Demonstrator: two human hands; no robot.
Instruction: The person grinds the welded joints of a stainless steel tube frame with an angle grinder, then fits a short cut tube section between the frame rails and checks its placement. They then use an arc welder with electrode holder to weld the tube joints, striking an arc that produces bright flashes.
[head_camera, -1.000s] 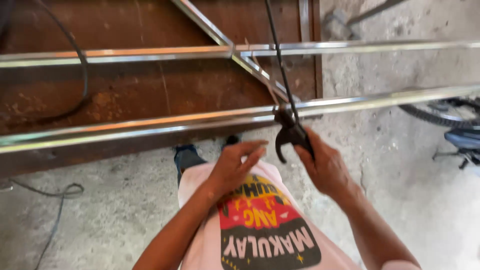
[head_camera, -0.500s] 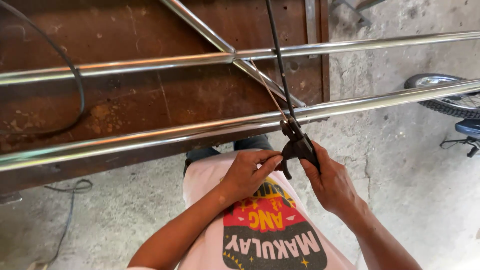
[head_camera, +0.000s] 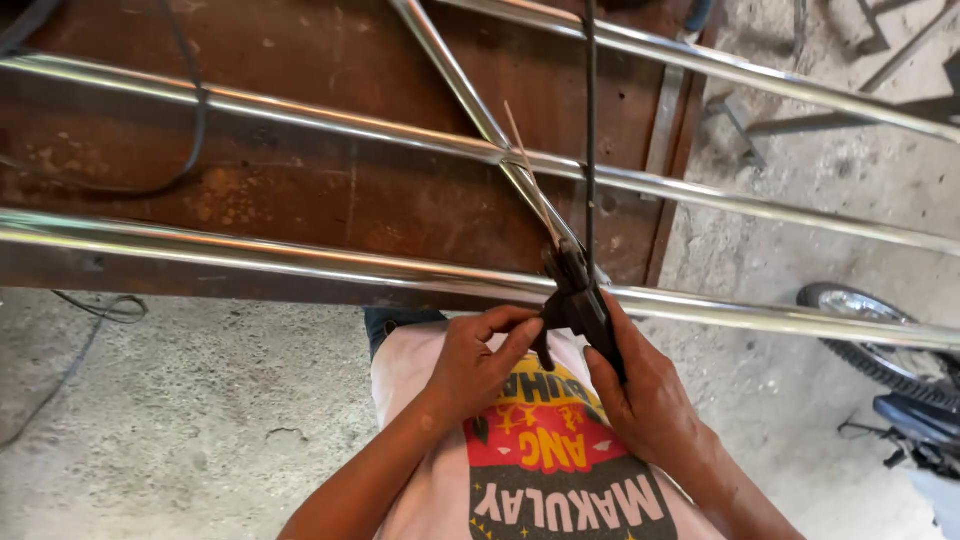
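Both hands have closed in on the black welding electrode holder (head_camera: 578, 305), right hand (head_camera: 645, 400) wrapped around its handle, left hand (head_camera: 480, 360) pinching its jaw, its thin rod (head_camera: 530, 175) now raised just above the near shiny steel tube (head_camera: 250, 255) on the rusty bench (head_camera: 300, 190).

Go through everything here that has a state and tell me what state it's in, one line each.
Electrode holder: black, gripped in both hands, a thin welding rod clamped in it.
Welding rod: straight, pointing up toward the tube joint.
Right hand: closed on the holder's handle.
Left hand: fingertips on the holder.
Steel tubes: shiny, lying across the rusty table.
Cable: taut, running up from the holder.
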